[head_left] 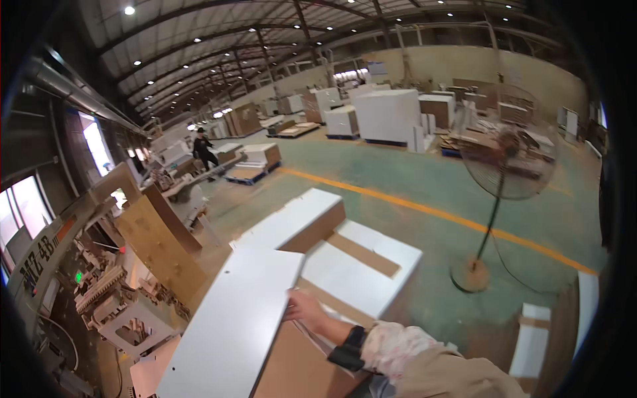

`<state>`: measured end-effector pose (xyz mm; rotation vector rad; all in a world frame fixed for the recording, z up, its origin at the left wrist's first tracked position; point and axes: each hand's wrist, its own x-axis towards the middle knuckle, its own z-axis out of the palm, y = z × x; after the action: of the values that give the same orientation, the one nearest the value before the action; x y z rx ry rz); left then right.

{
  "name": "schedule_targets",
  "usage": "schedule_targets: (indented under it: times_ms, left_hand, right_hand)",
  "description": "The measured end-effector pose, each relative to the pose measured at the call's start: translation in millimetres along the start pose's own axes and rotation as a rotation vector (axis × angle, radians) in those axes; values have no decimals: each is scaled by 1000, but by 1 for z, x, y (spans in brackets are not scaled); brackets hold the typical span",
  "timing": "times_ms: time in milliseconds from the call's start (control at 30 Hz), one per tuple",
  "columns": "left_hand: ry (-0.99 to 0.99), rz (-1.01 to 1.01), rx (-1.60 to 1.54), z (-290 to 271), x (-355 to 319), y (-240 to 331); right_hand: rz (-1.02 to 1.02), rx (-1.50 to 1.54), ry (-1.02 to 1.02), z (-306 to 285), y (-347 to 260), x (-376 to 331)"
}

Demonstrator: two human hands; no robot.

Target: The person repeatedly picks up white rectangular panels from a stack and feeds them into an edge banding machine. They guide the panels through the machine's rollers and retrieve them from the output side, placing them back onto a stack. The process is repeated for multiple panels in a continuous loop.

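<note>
A long white panel (229,312) with small drilled holes slants up through the lower middle of the view. At its right edge is my right hand (306,309), its fingers closed on that edge; a black band circles the wrist below a pale patterned sleeve. Beneath and beyond the panel lies a stack of white boards (371,259) with brown strips across it. A taller pile of white boards (292,219) with brown sides adjoins that stack. My left hand is not in view.
A drilling-type machine (133,312) stands at the left, beside a leaning brown board (162,255). To the right is a pedestal fan (507,149) with a trailing cable. Palletized boards (388,116) fill the back, and a person (203,149) in dark clothes is far left.
</note>
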<state>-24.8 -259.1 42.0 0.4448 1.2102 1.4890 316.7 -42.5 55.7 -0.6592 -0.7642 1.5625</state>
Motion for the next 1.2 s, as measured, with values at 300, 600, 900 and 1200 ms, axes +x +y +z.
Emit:
schedule_targets:
  times_ms: [300, 600, 900, 1200]
  left_hand:
    - [-283, 196, 85, 213, 226, 5]
    - [-342, 120, 194, 322, 422, 9]
    - [-336, 30, 293, 355, 515, -47]
    - [-358, 170, 212, 353, 470, -68]
  right_hand:
    - [-205, -34, 304, -222, -158, 192]
    - [-7, -363, 304, -303, -211, 286]
    - [146, -635, 307, -366, -207, 315]
    - [-302, -1377, 256, -420, -240, 314]
